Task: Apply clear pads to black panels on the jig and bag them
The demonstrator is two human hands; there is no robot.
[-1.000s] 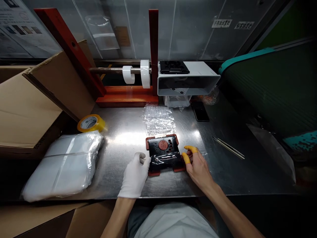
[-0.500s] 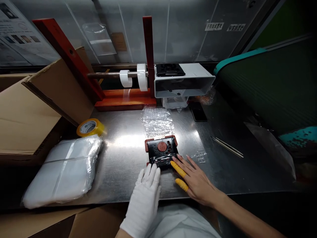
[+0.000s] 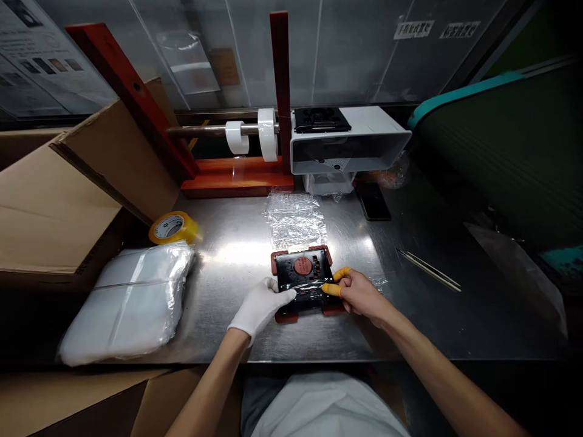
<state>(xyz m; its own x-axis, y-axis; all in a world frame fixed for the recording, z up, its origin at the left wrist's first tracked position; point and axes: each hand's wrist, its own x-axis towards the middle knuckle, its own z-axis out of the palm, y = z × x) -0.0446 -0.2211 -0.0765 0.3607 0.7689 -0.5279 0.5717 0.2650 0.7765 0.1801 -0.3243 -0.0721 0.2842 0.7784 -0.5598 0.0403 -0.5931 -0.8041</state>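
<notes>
A flat black plastic panel [image 3: 289,273] with a round reddish opening and small square cut-outs lies in a red-brown corner frame [image 3: 286,317] on the metal table. Glossy film or tape shows across its near part. My left hand [image 3: 260,302], in a white glove, grips the panel's left edge with the thumb on top. At the right edge, my right hand [image 3: 359,292] pinches the panel between thumb and forefinger, both in yellow finger cots. What lies under the panel's edges is hidden.
Behind the panel lies clear plastic film [image 3: 296,220]. A red tape stand [image 3: 237,175] and a grey bin [image 3: 350,149] stand at the back. Yellow tape [image 3: 175,227] and stacked clear bags [image 3: 127,303] are left; a phone [image 3: 373,201] and thin sticks [image 3: 430,271] are right.
Both hands lay flat with fingers stretched at the panel's near edge. They have moved out to its left and right sides and closed on it. The view has shifted slightly.
</notes>
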